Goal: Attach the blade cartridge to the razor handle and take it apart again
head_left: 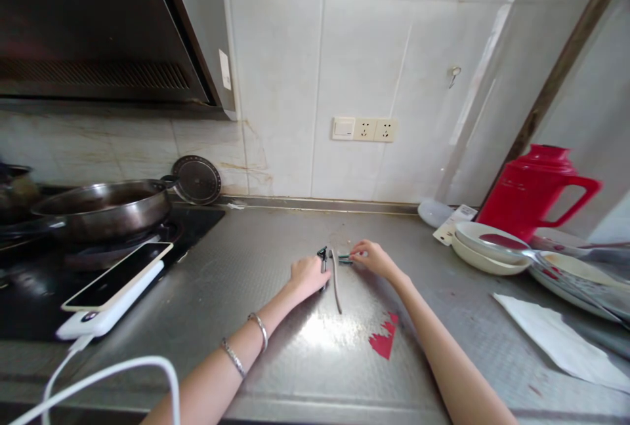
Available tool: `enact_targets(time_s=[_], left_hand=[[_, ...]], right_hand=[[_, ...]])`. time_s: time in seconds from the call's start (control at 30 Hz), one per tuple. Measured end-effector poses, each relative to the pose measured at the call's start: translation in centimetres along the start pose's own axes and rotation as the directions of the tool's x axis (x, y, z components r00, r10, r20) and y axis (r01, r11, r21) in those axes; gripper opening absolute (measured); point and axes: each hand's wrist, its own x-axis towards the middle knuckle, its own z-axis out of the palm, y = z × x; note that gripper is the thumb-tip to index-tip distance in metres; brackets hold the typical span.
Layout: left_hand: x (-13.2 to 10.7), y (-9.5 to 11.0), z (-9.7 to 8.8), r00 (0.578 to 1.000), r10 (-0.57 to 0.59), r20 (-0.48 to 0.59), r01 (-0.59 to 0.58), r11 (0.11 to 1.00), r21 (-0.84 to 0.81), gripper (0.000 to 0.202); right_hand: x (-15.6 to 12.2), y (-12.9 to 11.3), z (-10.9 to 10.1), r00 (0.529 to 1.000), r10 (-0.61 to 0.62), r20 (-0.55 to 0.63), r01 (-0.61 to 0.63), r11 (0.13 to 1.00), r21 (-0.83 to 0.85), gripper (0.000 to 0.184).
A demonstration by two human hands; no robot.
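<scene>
My left hand (309, 274), with two bracelets on its wrist, is closed on a small black object (323, 253) whose kind I cannot make out. To its right, my right hand (373, 256) pinches the end of some thin dark green sticks (345, 259) just above or on the steel counter. A thin grey-brown cord (337, 290) runs between both hands toward the counter's front. Nearer to me lies a jagged red scrap (385, 338), apart from both hands.
At left, a steel pan (113, 205) sits on the cooktop, with a phone (121, 274) on a white power bank (111, 303) and its cable. Right: a red thermos (529, 192), stacked bowls (485, 254), plates and a white tissue (561, 343). A range hood (108, 31) hangs upper left.
</scene>
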Motion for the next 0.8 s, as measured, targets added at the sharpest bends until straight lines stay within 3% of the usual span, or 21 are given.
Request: enact_targets(time_s=[0.3,0.5,0.63,0.8], left_hand=[[-0.6,1.1,-0.7,0.988,-0.048,0.148,0.011,0.970,0.243,0.032],[-0.6,1.2,-0.6,0.988,-0.038,0.148,0.001,0.970,0.243,0.033],[-0.6,1.1,-0.5,0.992,-0.018,0.126,-0.013,0.971,0.239,0.032],[-0.5,1.2,-1.1,0.999,-0.009,0.054,-0.002,0.978,0.210,0.033]], right_hand=[[0.2,0.3,0.3,1.000,-0.027,0.007,0.027,0.999,-0.045,0.024],[0.1,0.2,0.1,1.000,-0.021,-0.006,0.020,0.999,-0.044,0.029],[0.1,0.0,-0.1,0.996,-0.035,-0.085,0.034,0.999,-0.020,0.031],[0.6,-2.2,0.2,0.972,0.067,-0.223,-0.026,0.983,0.180,0.033]])
